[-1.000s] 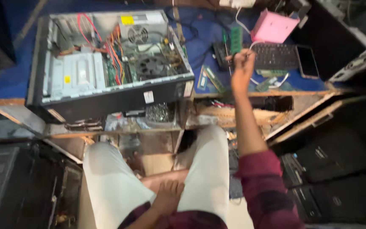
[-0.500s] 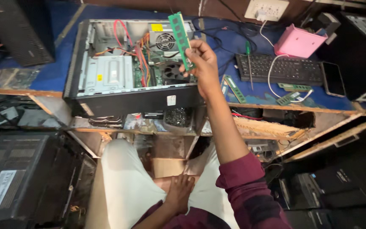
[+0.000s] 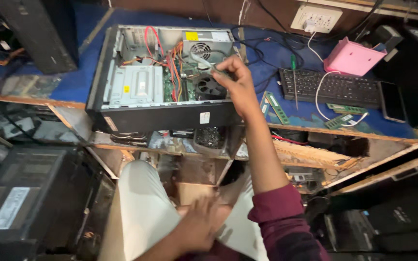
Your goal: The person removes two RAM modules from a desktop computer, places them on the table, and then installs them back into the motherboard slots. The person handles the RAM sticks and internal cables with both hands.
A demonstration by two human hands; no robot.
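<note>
**Memory stick held over the open computer case**

While the right hand point(image 3: 238, 82) reaches over the open computer case point(image 3: 163, 77) on the blue table point(image 3: 81, 77), its fingers pinch a green memory stick point(image 3: 218, 72) above the black fan point(image 3: 209, 87). Left hand point(image 3: 201, 227) rests on the lap, loosely open, holding nothing. Spare memory sticks point(image 3: 276, 107) lie beside a black keyboard point(image 3: 330, 87).

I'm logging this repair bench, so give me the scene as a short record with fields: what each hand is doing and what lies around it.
Right hand: reaching into the open computer case, fingers closed on a memory stick above the fan
Left hand: resting on the lap, holding nothing visible
Bench: blue top
Beside the case: keyboard, screwdriver, loose memory sticks, pink box
Wall: power strip
</note>
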